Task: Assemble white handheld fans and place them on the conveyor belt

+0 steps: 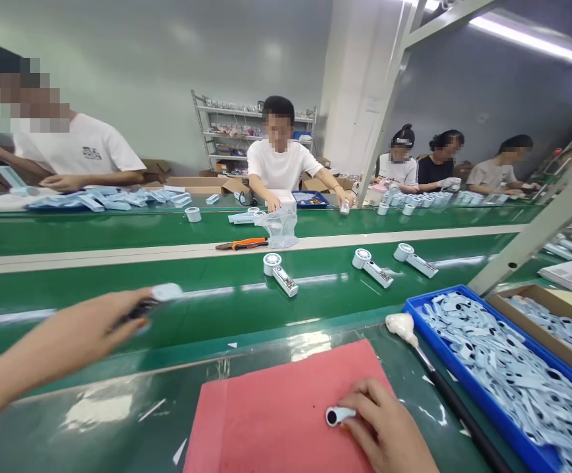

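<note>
The small white piece [339, 415] is smooth plastic, the green surface [118, 335] glossy, the pink mat [276, 414] matt, the blue tray [478, 391] shiny plastic, and the box [537, 303] brown cardboard.

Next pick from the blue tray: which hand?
Probably the right hand: it's on the red mat beside the blue tray. The left hand is farther off, out over the green belt.
</note>
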`<state>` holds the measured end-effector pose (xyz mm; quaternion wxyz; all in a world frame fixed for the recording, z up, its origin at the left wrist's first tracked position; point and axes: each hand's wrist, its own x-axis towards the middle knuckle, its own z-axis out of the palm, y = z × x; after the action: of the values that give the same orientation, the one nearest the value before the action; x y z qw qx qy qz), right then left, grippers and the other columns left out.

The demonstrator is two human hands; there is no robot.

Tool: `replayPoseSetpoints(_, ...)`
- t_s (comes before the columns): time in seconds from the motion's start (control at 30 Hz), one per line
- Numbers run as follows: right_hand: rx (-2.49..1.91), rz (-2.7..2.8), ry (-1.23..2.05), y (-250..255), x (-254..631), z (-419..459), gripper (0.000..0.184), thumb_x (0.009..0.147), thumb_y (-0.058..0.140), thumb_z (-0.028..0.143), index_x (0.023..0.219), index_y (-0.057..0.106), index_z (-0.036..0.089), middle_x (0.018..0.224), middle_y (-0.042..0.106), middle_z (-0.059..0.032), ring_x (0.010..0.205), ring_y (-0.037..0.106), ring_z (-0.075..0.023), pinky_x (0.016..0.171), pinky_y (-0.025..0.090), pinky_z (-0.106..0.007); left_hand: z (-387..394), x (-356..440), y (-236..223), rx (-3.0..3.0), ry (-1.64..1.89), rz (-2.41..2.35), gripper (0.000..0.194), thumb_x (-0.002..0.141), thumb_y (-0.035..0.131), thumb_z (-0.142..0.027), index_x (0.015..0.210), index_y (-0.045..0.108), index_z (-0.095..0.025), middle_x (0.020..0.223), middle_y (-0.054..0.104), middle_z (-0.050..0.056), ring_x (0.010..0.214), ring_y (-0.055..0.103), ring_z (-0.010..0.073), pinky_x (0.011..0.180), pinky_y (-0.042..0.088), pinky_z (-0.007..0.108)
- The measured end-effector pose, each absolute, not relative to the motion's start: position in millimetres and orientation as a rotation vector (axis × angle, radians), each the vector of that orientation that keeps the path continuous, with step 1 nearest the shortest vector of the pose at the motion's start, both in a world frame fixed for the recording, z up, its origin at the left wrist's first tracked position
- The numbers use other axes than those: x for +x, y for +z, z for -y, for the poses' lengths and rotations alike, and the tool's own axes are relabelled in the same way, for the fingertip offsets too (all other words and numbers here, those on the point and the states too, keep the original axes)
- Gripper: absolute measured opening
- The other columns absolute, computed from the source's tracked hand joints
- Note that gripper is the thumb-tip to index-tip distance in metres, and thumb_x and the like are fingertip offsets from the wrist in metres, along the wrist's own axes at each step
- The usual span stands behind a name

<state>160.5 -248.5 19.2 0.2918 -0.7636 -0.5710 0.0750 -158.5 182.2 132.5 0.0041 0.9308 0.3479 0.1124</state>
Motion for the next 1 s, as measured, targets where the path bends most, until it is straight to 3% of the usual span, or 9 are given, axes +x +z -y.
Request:
replayPoseSetpoints(0.03,-2.03,1.484,0.214,21,158,248,0.019,0.098,0.056,0.026,0.105,0.073,0.033,0.099,0.067,-0.003,0.085,0.07,-0.0172,0.073,0.058,-0.027,-142,-135,138,2.958,0.257,-0.951,0.041,0.097,0.049,-0.043,0.134,0.059,-0.029,0.124,0.071,0.0,0.105,0.068,0.0259,0.09,0.051,0.037)
replayPoseSetpoints(0.13,-1.985,1.333,0.226,24,151,247,0.022,0.101,0.05,0.03,0.105,0.071,0.028,0.098,0.067,-0.0043,0.083,0.068,-0.0182,0.072,0.055,-0.029,-32,-74,139,3.087,0.129,-0.328,0.053,0.093,0.046,-0.022,0.146,0.049,-0.029,0.101,0.072,0.004,0.09,0.067,0.0236,0.083,0.051,0.036)
replayPoseSetpoints(0.27,-1.917,1.192,0.182,33,149,255,0.026,0.104,0.044,0.033,0.112,0.067,0.025,0.099,0.066,-0.0056,0.078,0.064,-0.0181,0.07,0.051,-0.031,44,-37,113,3.095,0.175,0.078,0.056,0.088,0.049,-0.009,0.142,0.051,-0.023,0.099,0.07,0.005,0.089,0.066,0.0238,0.112,0.04,0.052)
replayPoseSetpoints(0.43,-1.903,1.173,0.218,54,143,259,0.021,0.101,0.047,0.033,0.108,0.064,0.022,0.093,0.065,-0.0056,0.077,0.061,-0.0184,0.068,0.047,-0.03,37,-41,85,2.981,0.204,-0.061,0.048,0.088,0.068,-0.019,0.133,0.055,-0.022,0.121,0.066,0.008,0.113,0.062,0.0287,0.111,0.041,0.052)
replayPoseSetpoints(0.6,-1.909,1.395,0.288,69,119,226,0.014,0.097,0.052,0.023,0.103,0.064,0.021,0.093,0.065,-0.0042,0.079,0.061,-0.0187,0.068,0.043,-0.031,28,-49,72,2.853,0.29,-0.114,0.02,0.099,0.056,-0.025,0.118,0.058,-0.021,0.119,0.062,0.008,0.109,0.058,0.0248,0.093,0.049,0.038)
replayPoseSetpoints(0.8,-2.028,1.579,0.217,74,103,194,0.012,0.093,0.058,0.017,0.101,0.065,0.02,0.097,0.065,-0.0067,0.087,0.061,-0.0229,0.073,0.044,-0.034,34,-46,69,2.684,0.364,-0.124,0.023,0.1,0.055,-0.032,0.12,0.056,-0.021,0.118,0.062,0.008,0.111,0.055,0.0253,0.099,0.046,0.042)
replayPoseSetpoints(1.0,-1.983,1.482,0.328,71,107,195,0.01,0.096,0.061,0.018,0.1,0.069,0.021,0.1,0.063,-0.0052,0.093,0.061,-0.0213,0.081,0.047,-0.035,35,-43,67,2.498,0.346,-0.204,0.022,0.103,0.043,-0.028,0.104,0.063,-0.021,0.104,0.063,0.007,0.102,0.054,0.0227,0.091,0.046,0.04)
